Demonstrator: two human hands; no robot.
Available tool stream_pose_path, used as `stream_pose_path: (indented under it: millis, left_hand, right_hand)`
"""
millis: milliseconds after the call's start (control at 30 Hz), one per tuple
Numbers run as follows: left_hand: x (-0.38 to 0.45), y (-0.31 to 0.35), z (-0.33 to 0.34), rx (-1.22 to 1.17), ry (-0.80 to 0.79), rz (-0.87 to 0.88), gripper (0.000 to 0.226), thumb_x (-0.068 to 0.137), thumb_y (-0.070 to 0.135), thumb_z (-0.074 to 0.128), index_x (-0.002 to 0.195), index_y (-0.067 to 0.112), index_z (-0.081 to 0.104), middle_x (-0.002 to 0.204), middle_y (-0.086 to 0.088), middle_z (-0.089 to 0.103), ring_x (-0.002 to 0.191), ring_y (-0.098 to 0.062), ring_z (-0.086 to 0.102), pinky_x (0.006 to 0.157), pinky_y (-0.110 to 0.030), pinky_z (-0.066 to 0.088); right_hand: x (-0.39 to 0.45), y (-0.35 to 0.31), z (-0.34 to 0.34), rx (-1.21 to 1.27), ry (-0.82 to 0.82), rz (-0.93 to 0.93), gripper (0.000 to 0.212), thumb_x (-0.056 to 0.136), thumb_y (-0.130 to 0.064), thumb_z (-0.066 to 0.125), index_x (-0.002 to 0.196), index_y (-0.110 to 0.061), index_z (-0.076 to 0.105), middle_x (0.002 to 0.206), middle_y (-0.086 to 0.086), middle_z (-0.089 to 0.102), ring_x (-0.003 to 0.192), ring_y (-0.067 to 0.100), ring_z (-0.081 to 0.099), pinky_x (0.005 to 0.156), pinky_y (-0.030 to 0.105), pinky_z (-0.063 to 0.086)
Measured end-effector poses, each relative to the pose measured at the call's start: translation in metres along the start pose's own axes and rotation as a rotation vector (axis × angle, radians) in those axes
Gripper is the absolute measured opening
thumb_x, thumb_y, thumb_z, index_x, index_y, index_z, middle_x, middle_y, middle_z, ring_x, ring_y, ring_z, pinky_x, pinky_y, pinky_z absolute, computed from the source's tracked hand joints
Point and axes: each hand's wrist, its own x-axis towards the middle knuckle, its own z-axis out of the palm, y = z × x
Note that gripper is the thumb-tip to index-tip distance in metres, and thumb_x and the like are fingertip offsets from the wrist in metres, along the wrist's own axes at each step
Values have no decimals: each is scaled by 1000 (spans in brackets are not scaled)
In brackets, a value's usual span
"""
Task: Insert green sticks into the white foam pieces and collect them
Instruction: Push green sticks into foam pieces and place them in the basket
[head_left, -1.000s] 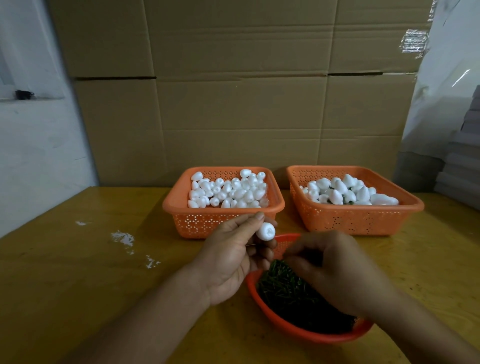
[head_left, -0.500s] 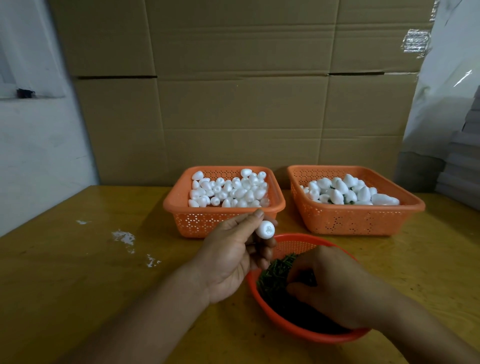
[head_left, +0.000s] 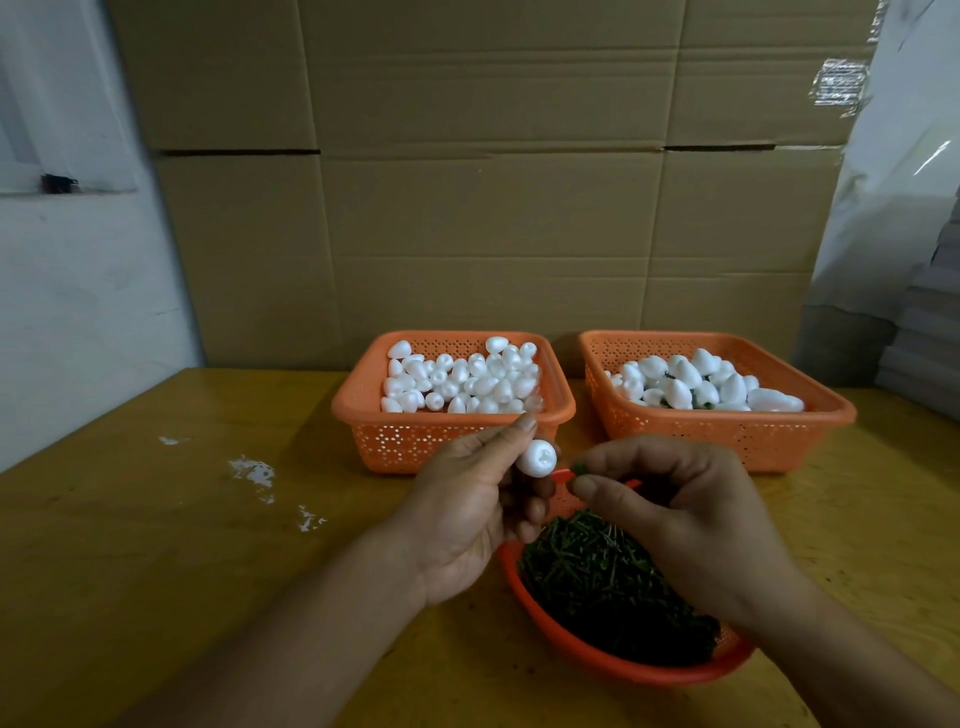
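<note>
A green stick (head_left: 578, 469) is pinched in the right hand (head_left: 675, 519), tip aimed at 9 o'clock toward the foam piece (head_left: 538, 458) gripped by the left hand (head_left: 467, 509).

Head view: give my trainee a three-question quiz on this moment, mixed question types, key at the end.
1. True or false: the green stick is already pushed into the foam piece.
2. Which of the hands holds the foam piece? A) left hand B) right hand
3. Fill in: the pile of green sticks lies in a round orange ____.

Key:
1. False; the stick is pinched just beside the foam piece.
2. A
3. basket
</note>
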Motion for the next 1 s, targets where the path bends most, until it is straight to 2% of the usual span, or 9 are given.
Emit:
stream_pose_path:
  millis: [100,267,533,633,733,800,900,1000]
  left_hand:
    - [0,0,-1,24,-7,9,32,87,45,62,83,15,71,64,-3,58,52,-12,51,44,-22,38]
    - [-1,-1,-1,38,-20,8,34,80,50,66,76,17,65,61,-2,56,48,-12,50,40,-21,36]
    - [-3,0,0,55,-59,-1,36,80,54,65,67,20,67,59,0,54,45,-10,47,38,-20,33]
    - [-4,1,0,61,-62,1,37,80,55,64,65,21,67,58,-1,53,44,-10,46,37,-20,32]
    - [-5,1,1,62,-59,3,37,82,53,64,66,20,65,58,-2,52,43,-10,45,36,-19,31]
    - [-4,0,2,62,-51,5,37,84,52,64,68,19,63,57,-2,52,42,-11,44,36,-19,30]
    - [-4,-1,2,80,-33,29,37,81,53,65,66,20,63,56,-1,50,41,-10,42,36,-18,28]
    - [-3,-3,2,110,-21,73,36,78,56,66,63,22,64,55,-1,49,39,-10,40,35,-17,27]
  right_hand:
    - [-1,-1,3,111,56,-37,16,71,-25,77,79,-12,75,77,7,77,68,15,72,62,20,55]
    - [-2,1,11,295,123,-73,11,72,-13,75,81,-7,72,75,11,77,67,14,71,63,19,54]
    - [-2,3,14,307,136,-120,13,78,-10,72,89,-4,74,89,8,79,83,17,76,71,19,57]
    - [-3,2,13,226,122,-154,12,81,-12,73,91,-12,79,91,2,80,87,18,76,74,21,59]
    - [-5,-1,14,81,161,-189,10,82,-18,74,89,-21,80,88,-5,79,80,20,76,68,36,61]
    - [-7,-1,14,-42,185,-218,8,82,-22,74,88,-25,79,84,-10,78,71,21,73,62,43,57]
    - [-10,-1,12,-162,180,-238,6,83,-19,77,84,-24,77,77,-10,74,65,14,67,57,32,53]
    - [-10,-3,10,-303,185,-301,8,84,-14,80,86,-22,77,75,-10,70,68,10,65,60,19,48]
